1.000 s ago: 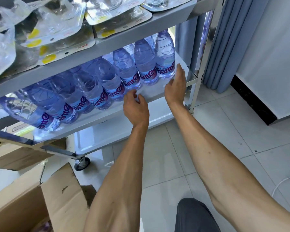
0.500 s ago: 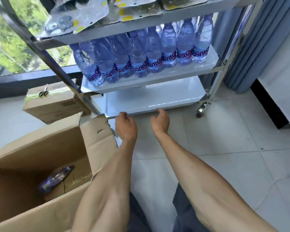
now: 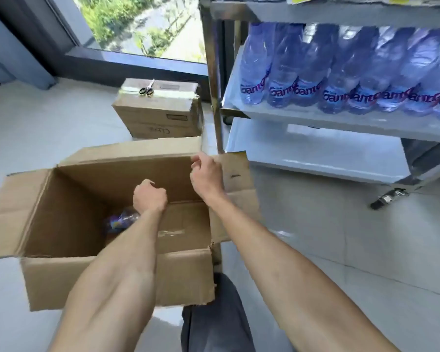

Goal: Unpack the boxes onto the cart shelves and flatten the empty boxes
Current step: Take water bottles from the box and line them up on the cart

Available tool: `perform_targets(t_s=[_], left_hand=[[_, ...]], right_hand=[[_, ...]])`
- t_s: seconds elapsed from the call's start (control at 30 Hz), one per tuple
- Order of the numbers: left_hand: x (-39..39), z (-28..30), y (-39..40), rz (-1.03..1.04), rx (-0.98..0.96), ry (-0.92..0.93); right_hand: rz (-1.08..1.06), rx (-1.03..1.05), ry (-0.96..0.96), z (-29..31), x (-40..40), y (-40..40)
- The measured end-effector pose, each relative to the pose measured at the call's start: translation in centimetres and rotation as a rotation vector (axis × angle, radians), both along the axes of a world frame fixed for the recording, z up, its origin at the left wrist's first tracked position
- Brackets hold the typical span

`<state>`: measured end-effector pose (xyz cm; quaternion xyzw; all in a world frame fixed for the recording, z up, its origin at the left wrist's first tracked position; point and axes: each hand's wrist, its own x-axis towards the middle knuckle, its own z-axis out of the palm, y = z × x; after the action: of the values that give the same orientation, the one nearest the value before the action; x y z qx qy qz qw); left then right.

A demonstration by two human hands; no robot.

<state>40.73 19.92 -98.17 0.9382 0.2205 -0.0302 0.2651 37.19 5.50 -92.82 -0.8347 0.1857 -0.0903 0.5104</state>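
An open cardboard box (image 3: 69, 209) stands on the floor in front of me, flaps spread. One water bottle (image 3: 121, 219) lies at its bottom, partly hidden by my left forearm. My left hand (image 3: 150, 198) hangs inside the box above the bottle with fingers curled, holding nothing. My right hand (image 3: 205, 175) is at the box's far right corner, fingers bent at the rim beside the right flap (image 3: 235, 174); whether it grips the rim is unclear. A row of several blue water bottles (image 3: 341, 72) stands on the cart's middle shelf (image 3: 315, 123) at the right.
A second, closed cardboard box (image 3: 160, 110) sits behind the open one, with scissors (image 3: 146, 90) on top. The cart's white bottom shelf (image 3: 315, 153) holds nothing. A cart wheel (image 3: 389, 199) stands on the tiled floor. A window runs along the back.
Both hands left the bottles on the middle shelf and came down to the open box. My view swung left and down from the cart to the box.
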Motion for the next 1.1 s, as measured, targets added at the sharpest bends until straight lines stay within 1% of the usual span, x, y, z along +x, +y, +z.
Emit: perform_targets(t_s=[0.1, 0.13, 0.27, 0.37, 0.47, 0.5, 0.57, 0.67, 0.77, 0.87, 0.93, 1.0, 1.1], left_hand=[[2.5, -4.1, 5.1, -0.016, 0.083, 0.21], [3.3, -5.3, 6.3, -0.035, 0.112, 0.263], [5.7, -11.1, 10.1, -0.152, 0.232, 0.391], [6.7, -15.6, 11.9, -0.271, 0.333, 0.48], [8.4, -18.9, 13.6, -0.345, 0.404, 0.521], [9.2, -20.0, 14.3, -0.361, 0.417, 0.529], [10.2, -21.7, 15.7, -0.39, 0.449, 0.552], [10.9, -23.8, 17.1, -0.403, 0.466, 0.509], [10.9, -25.2, 17.2, -0.381, 0.483, 0.453], [10.7, -25.6, 17.6, -0.402, 0.502, 0.443], [10.4, -25.3, 18.0, -0.434, 0.535, 0.436], [10.2, -24.9, 17.9, -0.452, 0.544, 0.438], [9.2, -24.0, 16.8, -0.432, 0.53, 0.484]], right_hand=[[0.229, 0.036, 0.293, -4.2, 3.2, 5.9], [0.27, 0.047, 0.388, -6.0, 3.9, 7.5], [0.298, 0.036, 0.739, -14.5, 3.4, 11.5], [0.362, -0.035, 0.936, -20.3, 0.8, 11.7], [0.423, -0.05, 1.109, -24.2, -1.2, 10.9], [0.452, -0.073, 1.138, -25.1, -1.2, 10.9], [0.551, -0.094, 1.128, -26.2, -0.6, 11.5], [0.667, -0.019, 1.083, -27.5, 1.3, 14.4], [0.729, 0.022, 1.088, -28.3, 1.7, 18.5], [0.678, 0.052, 1.082, -28.5, 0.7, 21.8], [0.617, 0.073, 1.111, -28.6, 0.2, 22.6], [0.608, 0.098, 1.122, -28.6, -0.2, 22.7], [0.61, 0.111, 1.05, -27.5, -0.3, 22.1]])
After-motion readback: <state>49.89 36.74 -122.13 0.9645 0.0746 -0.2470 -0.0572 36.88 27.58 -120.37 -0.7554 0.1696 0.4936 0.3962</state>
